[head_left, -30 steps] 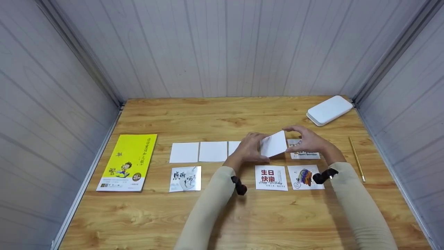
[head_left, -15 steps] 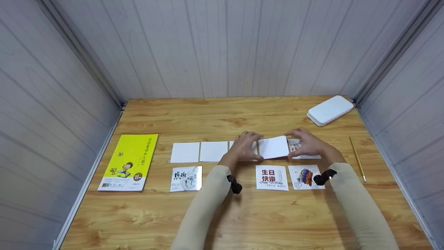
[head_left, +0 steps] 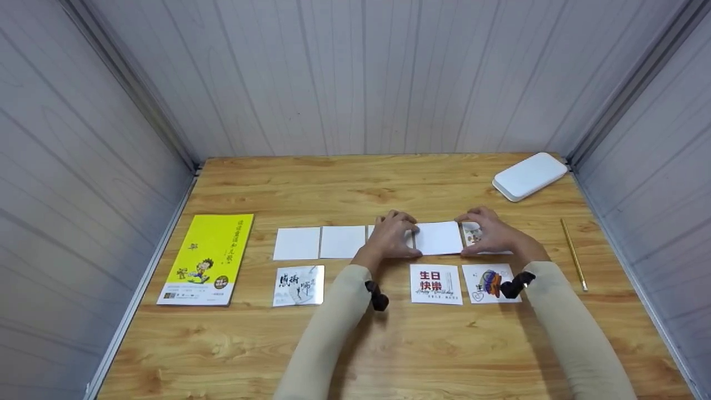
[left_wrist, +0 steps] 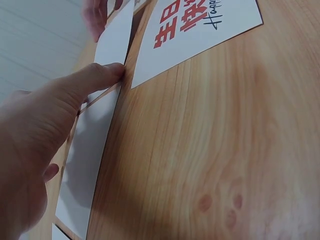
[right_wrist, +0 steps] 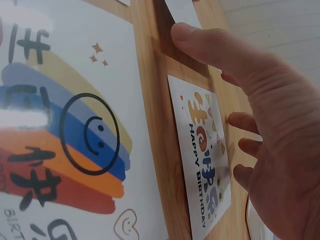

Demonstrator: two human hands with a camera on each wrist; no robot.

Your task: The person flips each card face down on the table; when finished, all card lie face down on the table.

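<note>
A blank white card (head_left: 439, 238) lies between a person's hands on a wood-grain table (head_left: 366, 189), almost level with the surface. Directions run from the head view, with 12 o'clock toward the back wall (head_left: 355, 78).

The card sits at 3 o'clock from the left hand (head_left: 390, 236), whose thumb (left_wrist: 111, 74) and fingers are spread apart and clamped on the corners of its left end. For the right hand (head_left: 491, 232), the card is at 9 o'clock, its right end held between thumb and forefinger at the near and far corners; the other fingers are bent.

Beneath the right hand, just beside the held card at 3 o'clock, lies a "Happy Birthday" card (right_wrist: 202, 160). A red-lettered card (head_left: 436, 284) is near at 6 o'clock, a rainbow-striped card (right_wrist: 90, 135) between 4 and 5. A partly covered card (head_left: 373, 230) shows under the left hand at 9 o'clock, with two plain cards (head_left: 343, 242) farther out in line.

Well apart are a calligraphy card (head_left: 298, 286) at 8 o'clock, a yellow book (head_left: 205, 250) at 9, a white case (head_left: 529, 176) at 2 and a gold pencil (head_left: 574, 255) at 3.
</note>
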